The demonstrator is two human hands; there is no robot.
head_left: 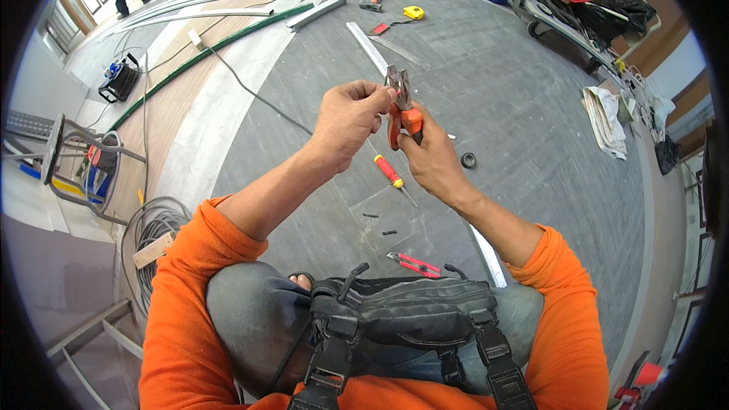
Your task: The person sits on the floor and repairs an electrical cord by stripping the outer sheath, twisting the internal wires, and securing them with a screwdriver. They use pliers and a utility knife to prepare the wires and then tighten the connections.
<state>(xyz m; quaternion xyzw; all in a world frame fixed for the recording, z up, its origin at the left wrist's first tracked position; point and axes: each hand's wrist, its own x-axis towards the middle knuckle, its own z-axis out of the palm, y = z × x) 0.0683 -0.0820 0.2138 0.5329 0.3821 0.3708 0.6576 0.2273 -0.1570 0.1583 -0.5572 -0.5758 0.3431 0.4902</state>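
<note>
Pliers with orange handles (411, 120) sit in the curled right hand (433, 153), above the middle of the grey floor (531, 144). The left hand (346, 123) pinches something tiny (395, 94). A red-and-yellow screwdriver (389, 171) lies below.

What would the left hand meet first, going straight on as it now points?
From the left hand, probably the orange-handled metal pliers held by the right hand; depth leaves any present contact unclear.

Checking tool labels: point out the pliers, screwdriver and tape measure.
Pliers (412, 120): head view, on the orange handle grip.
Screwdriver (389, 171): head view, on the red part of its handle.
Tape measure (414, 12): head view, on the yellow case.
</note>
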